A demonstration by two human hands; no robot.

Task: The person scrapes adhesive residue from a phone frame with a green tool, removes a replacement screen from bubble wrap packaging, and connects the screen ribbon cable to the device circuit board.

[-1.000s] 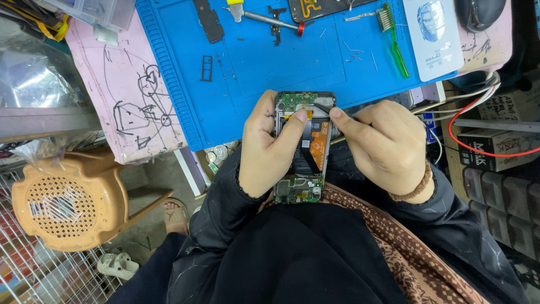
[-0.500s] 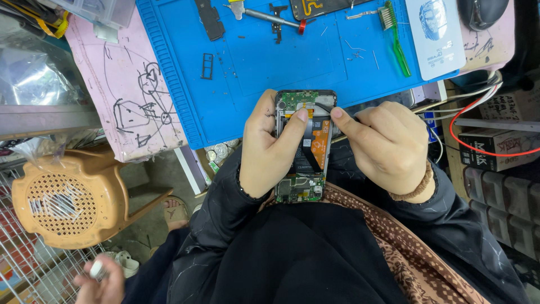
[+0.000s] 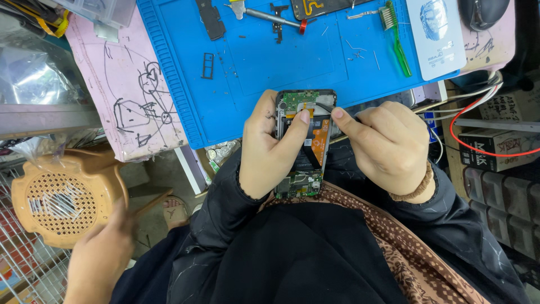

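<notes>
Opened phone [image 3: 304, 143], back off, green boards, orange flex, black battery

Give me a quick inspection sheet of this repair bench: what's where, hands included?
Surface: blue mat on a scribbled pink board.
Job's things: opened phone, circuit boards showing, held upright over the lap.
Clutter: green brush, screwdriver, small black parts, white card.
Hands: left hand grips the phone; right hand holds a thin tool to its upper part.
Cables: red cable and white cables at right.
Surroundings: tan plastic stool; another person's hand below it.
</notes>
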